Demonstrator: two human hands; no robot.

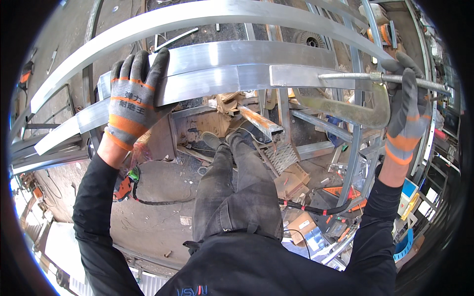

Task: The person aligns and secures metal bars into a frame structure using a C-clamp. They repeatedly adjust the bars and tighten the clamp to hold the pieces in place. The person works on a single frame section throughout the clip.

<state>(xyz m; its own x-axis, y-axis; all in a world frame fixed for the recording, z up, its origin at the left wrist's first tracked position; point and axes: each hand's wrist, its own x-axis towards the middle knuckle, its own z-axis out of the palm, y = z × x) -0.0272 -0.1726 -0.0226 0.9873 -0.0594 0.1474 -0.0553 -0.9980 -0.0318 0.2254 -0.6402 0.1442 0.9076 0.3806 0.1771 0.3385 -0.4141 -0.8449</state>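
Both my hands wear grey and orange work gloves. My left hand (136, 93) grips the shiny flat metal bar (207, 85) near its left part, fingers over the top and thumb by the near edge. A second flat metal bar (217, 54) lies just behind it, side by side. At the right, my right hand (407, 96) is closed around a C-clamp (355, 114), by its frame and threaded screw. The clamp's screw reaches left over a short metal plate (296, 76) on the bar's right end. Part of the right fingers is hidden behind the clamp.
A long curved metal bar (197, 18) arches across the far side. Below are steel frame tubes (321, 126), a rusty square tube (261, 121), cardboard (291, 182) and a black cable (316, 209). An orange and green tool (126, 185) lies at left.
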